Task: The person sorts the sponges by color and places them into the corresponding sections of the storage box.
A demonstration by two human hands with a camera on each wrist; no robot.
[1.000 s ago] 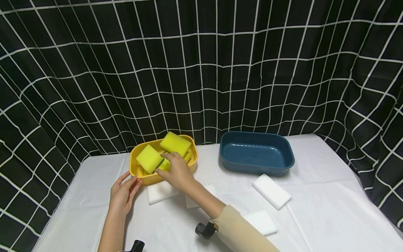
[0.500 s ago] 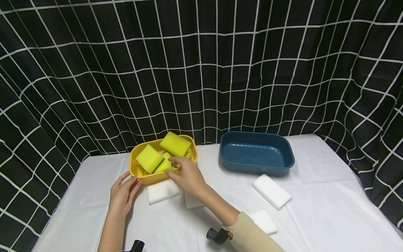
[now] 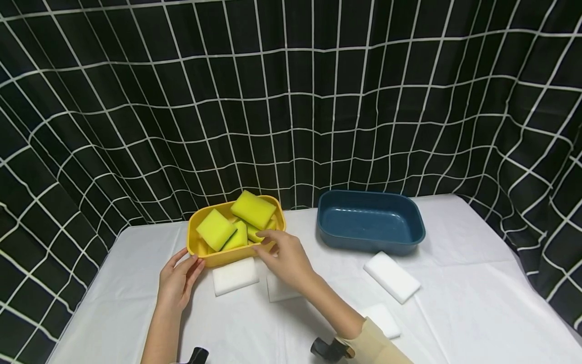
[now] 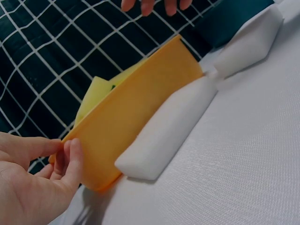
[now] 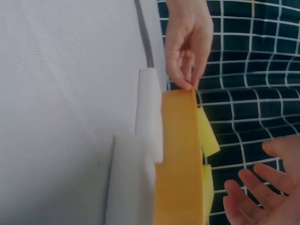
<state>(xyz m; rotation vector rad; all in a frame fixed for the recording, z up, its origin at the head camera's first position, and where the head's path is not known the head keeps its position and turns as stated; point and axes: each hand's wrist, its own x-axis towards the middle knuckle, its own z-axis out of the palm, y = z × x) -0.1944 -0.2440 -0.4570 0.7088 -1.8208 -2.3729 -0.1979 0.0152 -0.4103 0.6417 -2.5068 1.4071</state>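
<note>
My left hand (image 3: 175, 280) pinches the near left rim of a yellow plastic bin (image 3: 223, 259); thumb and fingertips grip that rim in the left wrist view too. Several yellow sponges lie in the bin: one (image 3: 215, 230) tilted at the left, another (image 3: 253, 209) leaning over the back rim, others lower between them. My right hand (image 3: 286, 258) hovers at the bin's near right rim, its fingers loosely bent. In the right wrist view that hand (image 5: 272, 187) holds nothing, its fingers spread. Under it, one white foam block (image 3: 279, 290) is partly hidden.
A dark blue bin (image 3: 370, 243) stands at the back right with nothing in it. Other white foam blocks lie on the white cloth: one (image 3: 235, 276) before the yellow bin, one (image 3: 392, 277) before the blue bin, one (image 3: 383, 319) nearer. A black gridded curtain (image 3: 300, 111) hangs behind.
My right hand has drawn back from among the sponges, moving right and toward me to the bin's near rim. The left hand has kept its grip on the rim.
</note>
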